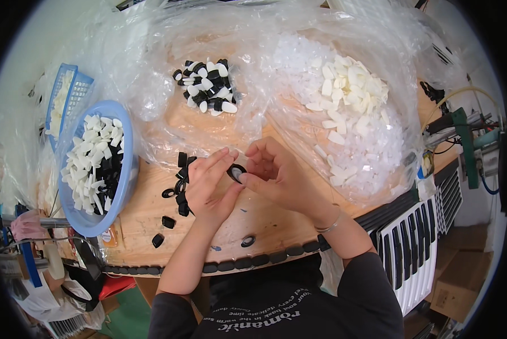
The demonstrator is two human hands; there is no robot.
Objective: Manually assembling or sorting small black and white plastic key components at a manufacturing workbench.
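Between my two hands, above the wooden table, is a small black oval ring with a pale piece showing inside it. My left hand pinches its left side with bent fingers. From the other side, my right hand grips it with the thumb at its lower edge, the other fingers curled. Close beside the left hand lie several loose black oval pieces, some of them ring-shaped. Another black ring rests near the table's front edge.
A blue basin of white and black pieces stands at left, a blue basket behind it. Plastic sheeting bears a black-and-white pile and a white heap. Black pieces line the front edge. Striped white panels stand at right.
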